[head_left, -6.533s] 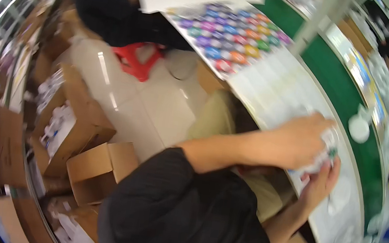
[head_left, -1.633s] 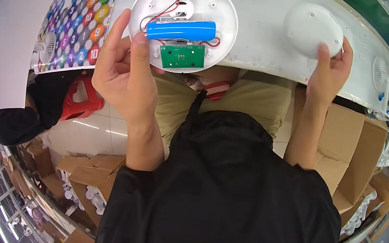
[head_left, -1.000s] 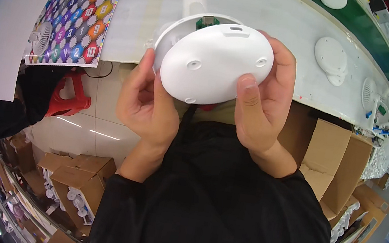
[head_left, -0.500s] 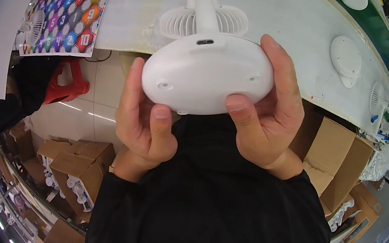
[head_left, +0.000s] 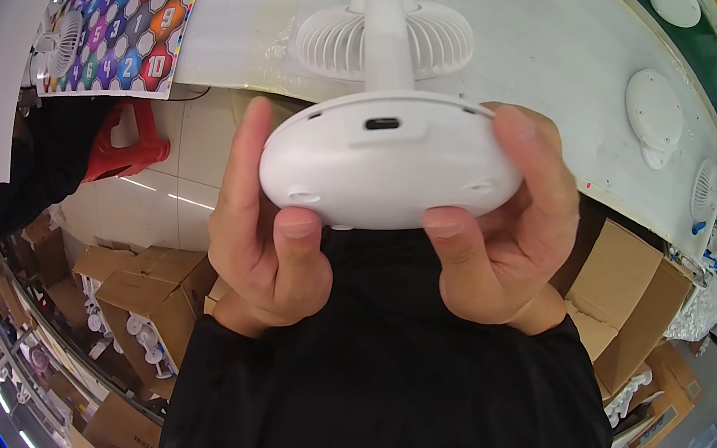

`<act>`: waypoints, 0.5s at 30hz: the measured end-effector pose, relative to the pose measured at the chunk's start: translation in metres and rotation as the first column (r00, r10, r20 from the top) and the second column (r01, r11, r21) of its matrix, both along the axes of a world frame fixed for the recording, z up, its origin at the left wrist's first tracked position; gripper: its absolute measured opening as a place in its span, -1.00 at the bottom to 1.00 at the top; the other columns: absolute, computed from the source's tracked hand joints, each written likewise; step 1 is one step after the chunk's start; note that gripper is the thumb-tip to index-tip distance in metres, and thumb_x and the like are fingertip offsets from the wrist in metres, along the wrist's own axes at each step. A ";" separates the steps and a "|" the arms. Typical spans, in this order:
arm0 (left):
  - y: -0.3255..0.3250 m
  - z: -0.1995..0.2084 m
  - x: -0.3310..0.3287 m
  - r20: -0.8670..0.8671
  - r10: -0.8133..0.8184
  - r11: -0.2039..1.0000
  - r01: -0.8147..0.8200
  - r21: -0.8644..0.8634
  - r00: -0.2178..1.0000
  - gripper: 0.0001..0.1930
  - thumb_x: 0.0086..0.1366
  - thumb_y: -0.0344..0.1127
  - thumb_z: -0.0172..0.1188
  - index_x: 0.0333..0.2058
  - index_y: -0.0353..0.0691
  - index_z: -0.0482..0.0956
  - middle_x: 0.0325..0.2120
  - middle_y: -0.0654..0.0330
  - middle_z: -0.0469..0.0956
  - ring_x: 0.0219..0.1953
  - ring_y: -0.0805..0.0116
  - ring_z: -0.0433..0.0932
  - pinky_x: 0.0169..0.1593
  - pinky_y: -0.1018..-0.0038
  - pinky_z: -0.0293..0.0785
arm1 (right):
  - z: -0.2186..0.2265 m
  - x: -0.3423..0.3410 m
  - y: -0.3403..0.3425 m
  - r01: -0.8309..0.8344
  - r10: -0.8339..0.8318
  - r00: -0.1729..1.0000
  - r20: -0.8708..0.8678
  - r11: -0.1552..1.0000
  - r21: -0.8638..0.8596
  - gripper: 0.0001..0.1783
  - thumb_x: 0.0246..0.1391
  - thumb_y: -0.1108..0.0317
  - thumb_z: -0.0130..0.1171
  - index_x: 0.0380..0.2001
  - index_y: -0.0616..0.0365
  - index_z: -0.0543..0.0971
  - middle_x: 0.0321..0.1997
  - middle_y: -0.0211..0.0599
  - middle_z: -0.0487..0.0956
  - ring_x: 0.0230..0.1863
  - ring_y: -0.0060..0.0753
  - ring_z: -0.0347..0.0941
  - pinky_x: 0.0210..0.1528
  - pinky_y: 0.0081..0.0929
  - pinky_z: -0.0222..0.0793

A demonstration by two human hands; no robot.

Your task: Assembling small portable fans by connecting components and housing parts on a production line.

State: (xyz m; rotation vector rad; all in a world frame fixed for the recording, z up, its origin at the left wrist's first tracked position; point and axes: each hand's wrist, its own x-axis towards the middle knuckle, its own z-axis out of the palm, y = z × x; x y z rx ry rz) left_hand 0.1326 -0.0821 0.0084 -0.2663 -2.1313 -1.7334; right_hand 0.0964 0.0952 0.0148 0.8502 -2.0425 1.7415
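Between both hands I hold a white desk fan (head_left: 389, 169) by its rounded base. The base's rear edge, with a dark oblong port, and part of its underside face me. Its neck and ribbed fan head point away over the white table (head_left: 540, 39). My left hand (head_left: 270, 230) grips the base's left side, thumb on the lower edge and fingers up along the side. My right hand (head_left: 510, 222) grips the right side, thumb below and index finger near the top edge. The remaining fingers are partly hidden behind the base.
White round base parts (head_left: 653, 114) lie on the table's right side, near more small fans (head_left: 707, 190). A colourful numbered sheet (head_left: 132, 9) covers the left side. Cardboard boxes (head_left: 615, 288) stand below at right and left. A red stool (head_left: 131, 146) and a person's dark sleeve (head_left: 7, 184) are at left.
The fan base has tilted, showing more of its rear edge and less of its underside. Fan and hands have shifted slightly right and down in the view.
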 end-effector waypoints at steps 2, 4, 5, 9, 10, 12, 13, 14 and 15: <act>0.001 0.000 -0.002 -0.019 0.009 1.000 -0.009 -0.024 1.000 -0.40 0.43 -0.20 -0.10 0.24 -0.63 0.11 0.03 -0.30 0.43 -0.11 0.08 0.56 -0.09 0.41 0.52 | -0.002 0.001 -0.001 0.004 -0.004 1.000 0.007 0.998 -0.058 -0.37 0.08 0.43 0.18 0.21 0.33 0.25 0.12 0.08 0.37 0.00 -0.18 0.36 0.06 -0.41 0.31; 0.002 0.000 -0.004 -0.054 0.013 0.999 -0.015 -0.047 0.998 -0.38 0.44 -0.17 -0.10 0.24 -0.62 0.11 0.03 -0.28 0.44 -0.12 0.10 0.56 -0.09 0.43 0.52 | -0.005 0.004 -0.007 0.052 -0.047 0.998 0.029 0.976 -0.214 -0.44 0.05 0.49 0.20 0.14 0.36 0.35 0.08 0.04 0.40 -0.06 -0.23 0.38 -0.01 -0.48 0.34; 0.003 0.000 -0.004 -0.063 0.012 0.999 -0.016 -0.051 0.998 -0.38 0.44 -0.16 -0.10 0.24 -0.62 0.11 0.02 -0.28 0.44 -0.12 0.10 0.56 -0.09 0.43 0.51 | -0.006 0.004 -0.009 0.065 -0.058 0.998 0.035 0.966 -0.251 -0.46 0.04 0.50 0.20 0.12 0.37 0.37 0.07 0.03 0.40 -0.07 -0.24 0.39 -0.03 -0.50 0.35; 0.003 0.001 -0.003 -0.040 0.018 0.999 -0.019 -0.039 0.999 -0.37 0.45 -0.11 -0.11 0.24 -0.62 0.12 0.02 -0.25 0.45 -0.13 0.12 0.56 -0.09 0.44 0.51 | -0.006 0.003 -0.013 0.031 -0.024 0.999 0.026 0.942 -0.333 -0.47 0.04 0.53 0.19 0.12 0.37 0.38 0.06 0.01 0.40 -0.08 -0.25 0.39 -0.05 -0.50 0.36; 0.002 0.001 -0.002 -0.031 0.024 0.999 -0.025 -0.024 0.999 -0.36 0.46 -0.10 -0.11 0.24 -0.62 0.12 0.02 -0.25 0.45 -0.13 0.13 0.56 -0.09 0.45 0.50 | -0.005 0.002 -0.012 0.016 -0.013 1.000 0.014 0.948 -0.318 -0.47 0.04 0.53 0.18 0.12 0.37 0.37 0.06 0.01 0.40 -0.08 -0.25 0.39 -0.05 -0.50 0.36; 0.002 0.002 0.001 -0.007 0.020 0.999 -0.020 -0.027 1.000 -0.36 0.46 -0.08 -0.13 0.26 -0.57 0.11 0.05 -0.21 0.43 -0.07 0.16 0.52 -0.03 0.44 0.46 | -0.004 -0.001 -0.006 -0.018 0.025 0.999 0.020 0.960 -0.278 -0.43 0.04 0.52 0.17 0.15 0.33 0.31 0.08 0.04 0.39 -0.06 -0.22 0.39 -0.03 -0.47 0.36; 0.001 0.002 0.002 0.015 0.018 1.000 -0.017 -0.019 1.000 -0.35 0.47 -0.06 -0.14 0.28 -0.53 0.09 0.09 -0.17 0.40 -0.01 0.18 0.49 0.03 0.43 0.42 | -0.003 -0.002 -0.003 -0.051 0.056 0.998 0.023 0.977 -0.206 -0.38 0.05 0.50 0.17 0.19 0.29 0.25 0.10 0.07 0.38 -0.05 -0.20 0.40 -0.01 -0.44 0.36; 0.001 0.002 0.003 0.037 0.015 1.000 -0.015 -0.010 0.999 -0.35 0.47 -0.04 -0.15 0.30 -0.49 0.08 0.12 -0.13 0.37 0.04 0.21 0.45 0.09 0.42 0.38 | -0.002 -0.002 0.000 -0.083 0.088 0.996 0.027 0.988 -0.132 -0.34 0.05 0.49 0.17 0.22 0.26 0.19 0.11 0.10 0.37 -0.04 -0.18 0.40 0.00 -0.41 0.37; 0.001 0.002 0.003 0.048 0.012 1.000 -0.011 -0.012 0.999 -0.35 0.48 -0.01 -0.17 0.31 -0.44 0.07 0.16 -0.09 0.35 0.10 0.23 0.42 0.15 0.41 0.34 | -0.001 -0.001 0.000 -0.099 0.103 0.994 0.032 0.991 -0.094 -0.31 0.05 0.48 0.17 0.24 0.24 0.16 0.12 0.11 0.37 -0.03 -0.16 0.40 0.01 -0.40 0.37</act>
